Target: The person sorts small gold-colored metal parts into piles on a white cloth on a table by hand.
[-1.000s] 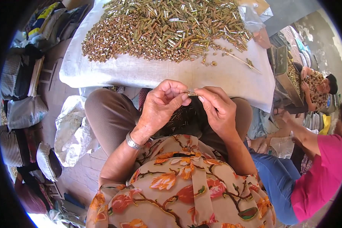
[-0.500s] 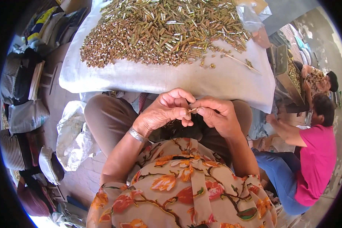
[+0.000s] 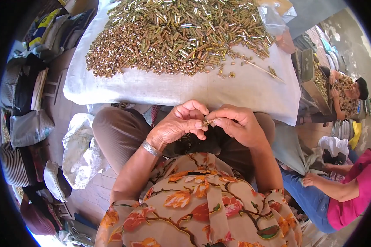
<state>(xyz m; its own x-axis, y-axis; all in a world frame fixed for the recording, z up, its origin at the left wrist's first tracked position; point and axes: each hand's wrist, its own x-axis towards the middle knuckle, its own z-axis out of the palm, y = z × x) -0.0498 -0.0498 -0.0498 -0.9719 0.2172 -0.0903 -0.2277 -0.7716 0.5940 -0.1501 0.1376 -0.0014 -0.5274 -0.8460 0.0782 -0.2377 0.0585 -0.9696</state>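
Observation:
A small brass-coloured metal piece (image 3: 208, 122) is pinched between my two hands above my lap. My left hand (image 3: 179, 120) grips one end with thumb and fingertips. My right hand (image 3: 240, 124) holds the other end between thumb and forefinger. Fingers cover most of the piece, so its exact shape is hidden. Beyond my hands, a white cloth-covered table (image 3: 152, 89) bears a large heap of slim golden metal sleeves (image 3: 193, 35). Shorter metal pieces (image 3: 115, 49) are massed at the heap's left and front.
A thin stick (image 3: 264, 71) lies at the table's right. Clear plastic (image 3: 272, 20) rests at the far right corner. A white sack (image 3: 79, 152) stands left of my knee; filled bags line the left side. On the right, a person in pink (image 3: 354, 193) sits near another person (image 3: 346, 94) beside a metal-filled box (image 3: 313, 82).
My hands stay nearly where they were, still pinching the piece, which looks slightly turned. The person in pink has leaned back to the right, hands now at a grey cloth.

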